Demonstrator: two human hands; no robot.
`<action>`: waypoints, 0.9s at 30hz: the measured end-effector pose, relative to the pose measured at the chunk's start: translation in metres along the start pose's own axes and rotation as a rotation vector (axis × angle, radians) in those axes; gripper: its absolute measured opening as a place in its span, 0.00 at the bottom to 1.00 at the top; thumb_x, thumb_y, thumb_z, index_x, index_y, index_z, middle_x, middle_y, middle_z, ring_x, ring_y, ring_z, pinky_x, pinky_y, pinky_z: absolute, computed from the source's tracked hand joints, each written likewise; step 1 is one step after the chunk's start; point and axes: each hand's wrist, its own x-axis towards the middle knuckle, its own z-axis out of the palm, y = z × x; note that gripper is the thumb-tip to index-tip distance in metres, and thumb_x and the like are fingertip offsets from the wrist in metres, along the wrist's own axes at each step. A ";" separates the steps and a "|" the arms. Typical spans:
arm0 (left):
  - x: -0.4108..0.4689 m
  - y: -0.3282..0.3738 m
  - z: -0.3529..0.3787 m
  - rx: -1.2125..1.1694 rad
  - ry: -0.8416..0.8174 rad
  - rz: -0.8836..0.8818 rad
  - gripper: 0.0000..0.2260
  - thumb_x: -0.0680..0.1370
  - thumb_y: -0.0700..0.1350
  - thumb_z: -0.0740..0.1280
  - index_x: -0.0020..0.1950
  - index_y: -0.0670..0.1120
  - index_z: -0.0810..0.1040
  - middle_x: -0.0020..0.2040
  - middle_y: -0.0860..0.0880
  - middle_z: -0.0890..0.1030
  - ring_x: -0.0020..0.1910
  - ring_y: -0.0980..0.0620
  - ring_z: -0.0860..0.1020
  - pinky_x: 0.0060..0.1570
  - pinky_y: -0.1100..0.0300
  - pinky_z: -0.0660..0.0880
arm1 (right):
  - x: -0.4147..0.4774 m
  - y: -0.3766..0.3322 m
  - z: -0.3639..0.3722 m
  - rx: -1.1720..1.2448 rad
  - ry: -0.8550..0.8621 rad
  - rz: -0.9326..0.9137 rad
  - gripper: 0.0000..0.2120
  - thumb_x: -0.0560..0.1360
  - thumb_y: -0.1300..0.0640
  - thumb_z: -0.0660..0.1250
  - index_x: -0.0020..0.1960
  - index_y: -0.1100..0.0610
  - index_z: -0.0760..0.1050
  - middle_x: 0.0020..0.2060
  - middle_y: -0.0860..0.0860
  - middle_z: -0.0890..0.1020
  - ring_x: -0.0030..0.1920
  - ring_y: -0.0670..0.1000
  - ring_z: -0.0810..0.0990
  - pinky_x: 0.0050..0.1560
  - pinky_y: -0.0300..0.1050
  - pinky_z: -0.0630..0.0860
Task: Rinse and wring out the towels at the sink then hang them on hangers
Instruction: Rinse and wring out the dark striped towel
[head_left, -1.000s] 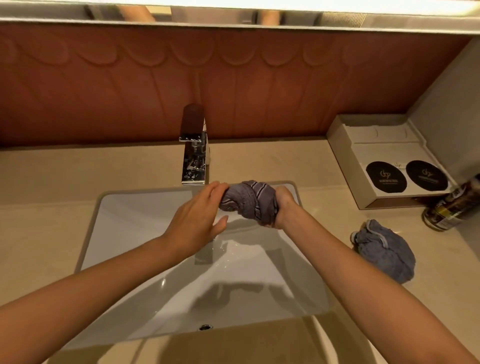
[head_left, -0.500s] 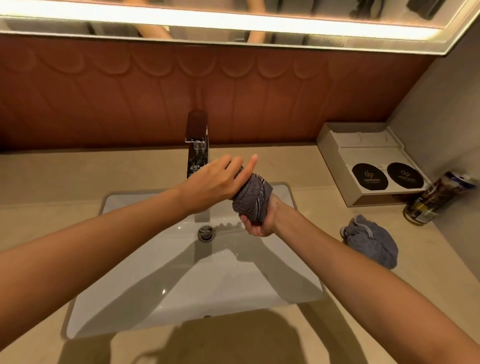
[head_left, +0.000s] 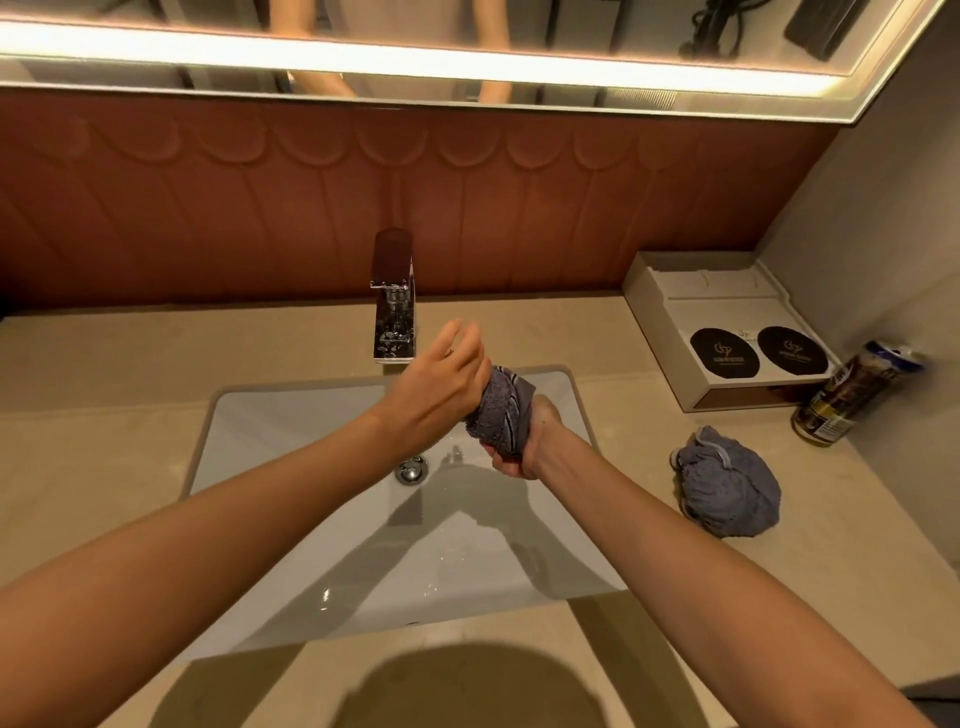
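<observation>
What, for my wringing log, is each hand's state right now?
Left hand: open, fingers extended, palm against the towel.
Right hand: closed, gripping the towel from below.

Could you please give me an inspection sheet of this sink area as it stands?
Surface: beige counter with white sink, wet basin.
Job's things: twisted towel over the sink; second towel bunched on the counter; no hangers seen.
Clutter: box, can at right.
Hands: right hand grips the twisted towel; left hand against it, fingers straight.
Cables: dark cord reflected in mirror, unclear.
Surroundings: faucet, brown wall panel.
</observation>
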 end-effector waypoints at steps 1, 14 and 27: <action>-0.001 0.004 -0.002 -0.012 -0.022 -0.052 0.23 0.76 0.32 0.40 0.47 0.34 0.76 0.47 0.35 0.81 0.49 0.39 0.79 0.56 0.47 0.74 | -0.002 -0.001 -0.001 -0.006 0.010 -0.014 0.22 0.78 0.52 0.49 0.33 0.58 0.73 0.17 0.54 0.76 0.15 0.51 0.73 0.21 0.30 0.68; 0.005 0.028 -0.019 -0.584 -0.126 -0.690 0.26 0.49 0.27 0.75 0.46 0.34 0.77 0.31 0.41 0.74 0.20 0.44 0.72 0.18 0.64 0.61 | -0.019 -0.032 -0.001 -0.110 0.223 -0.276 0.14 0.76 0.57 0.53 0.42 0.61 0.76 0.41 0.59 0.80 0.34 0.57 0.76 0.29 0.38 0.66; 0.001 0.040 -0.015 -1.133 0.032 -1.223 0.10 0.68 0.35 0.68 0.44 0.41 0.69 0.37 0.46 0.74 0.35 0.49 0.69 0.33 0.62 0.60 | -0.053 -0.049 0.011 -0.679 0.451 -0.891 0.19 0.74 0.61 0.59 0.27 0.60 0.56 0.26 0.52 0.62 0.34 0.57 0.64 0.35 0.46 0.57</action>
